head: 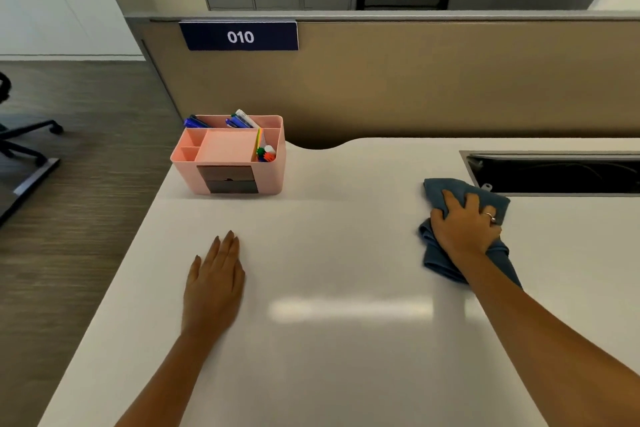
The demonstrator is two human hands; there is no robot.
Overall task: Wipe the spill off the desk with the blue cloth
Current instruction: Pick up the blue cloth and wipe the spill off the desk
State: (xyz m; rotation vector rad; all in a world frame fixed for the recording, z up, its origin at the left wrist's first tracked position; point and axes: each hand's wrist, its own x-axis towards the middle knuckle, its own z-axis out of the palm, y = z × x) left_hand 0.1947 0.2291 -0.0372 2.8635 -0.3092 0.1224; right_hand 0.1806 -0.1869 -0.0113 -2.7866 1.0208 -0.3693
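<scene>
The blue cloth (pixel 437 192) lies bunched on the white desk (pixel 332 246) at the right, just in front of the cable slot. My right hand (pixel 465 227) presses down on it with the fingers curled into the fabric. My left hand (pixel 214 282) rests flat on the desk at the left, palm down, fingers together, holding nothing. I cannot make out any spill on the desk surface; only a pale light reflection shows near the middle.
A pink desk organizer (pixel 231 155) with pens stands at the back left of the desk. An open cable slot (pixel 554 173) cuts into the desk at the back right. A tan partition (pixel 415 87) with a "010" sign rises behind.
</scene>
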